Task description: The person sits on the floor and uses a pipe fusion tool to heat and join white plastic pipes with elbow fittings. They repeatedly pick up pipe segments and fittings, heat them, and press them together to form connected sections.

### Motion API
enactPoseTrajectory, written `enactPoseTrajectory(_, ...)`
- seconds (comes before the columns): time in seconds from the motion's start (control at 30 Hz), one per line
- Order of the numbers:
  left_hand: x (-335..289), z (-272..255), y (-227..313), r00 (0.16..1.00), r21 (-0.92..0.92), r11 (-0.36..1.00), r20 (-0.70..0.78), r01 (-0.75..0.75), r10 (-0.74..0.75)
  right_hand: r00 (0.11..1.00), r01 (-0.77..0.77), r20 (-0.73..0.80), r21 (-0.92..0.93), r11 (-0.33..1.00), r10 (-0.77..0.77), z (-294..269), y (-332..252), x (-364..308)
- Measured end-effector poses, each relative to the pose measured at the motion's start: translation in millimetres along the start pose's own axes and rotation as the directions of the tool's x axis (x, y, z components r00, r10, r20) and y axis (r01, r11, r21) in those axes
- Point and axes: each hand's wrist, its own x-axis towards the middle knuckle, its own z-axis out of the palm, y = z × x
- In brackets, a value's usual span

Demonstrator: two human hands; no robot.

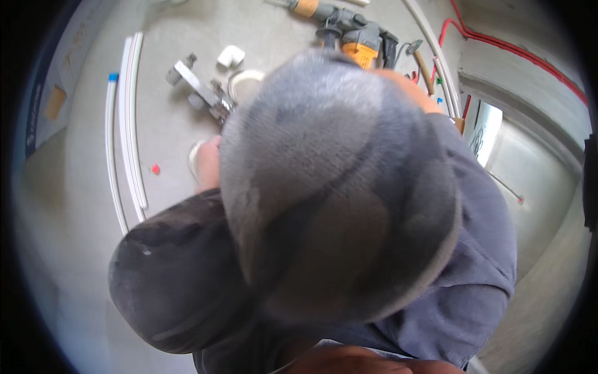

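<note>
Along the left of the concrete floor (75, 262) lay white plastic conduit lengths (129, 124), judged light, smooth and somewhat whippy, best gripped near mid-length. A small red scrap (155, 168) lay just beside them. Farther right sat a metal clamp tool (200, 90), a white elbow fitting (230, 56) and a white ring (245, 80). A co-worker in a grey cap (324, 187) crouched below the camera; that person's hand (209, 163) was closed about a small white piece (194, 156), most of it hidden, judged rigid, light and slippery, so held by its sides. An orange-and-grey hammer drill (352, 34) lay beyond the cap, and red conduit (517, 53) ran on the right wall. Of the wearer's own hands, only bare skin (355, 363) showed at the lower edge; finger state could not be told.
</note>
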Motion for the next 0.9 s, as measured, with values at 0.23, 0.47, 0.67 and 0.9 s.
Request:
enactPoseTrajectory(0.23, -20, -35, 9, 0.99, -0.272, 0.962, -0.133, 0.02, -0.058, 0.989, 0.114, 0.095, 0.0, 0.993, -0.114, -16, 25, 1)
enactPoseTrajectory(0.47, -71, -45, 43, 0.963, -0.026, 0.981, -0.192, 0.19, -0.191, 0.954, 0.182, 0.249, -0.026, 0.983, -0.17, -38, 44, -11)
enactPoseTrajectory(0.67, -58, -50, 32, 0.915, 0.62, 0.776, -0.236, -0.118, 0.327, 0.982, 0.171, 0.039, 0.245, 0.954, -0.186, -88, 71, -52)
enactPoseTrajectory(0.9, -10, -73, 21, 0.984, 0.694, 0.72, -0.125, -0.004, 0.125, 0.763, -0.479, -0.572, -0.188, 0.857, 0.302, -131, 85, -101)
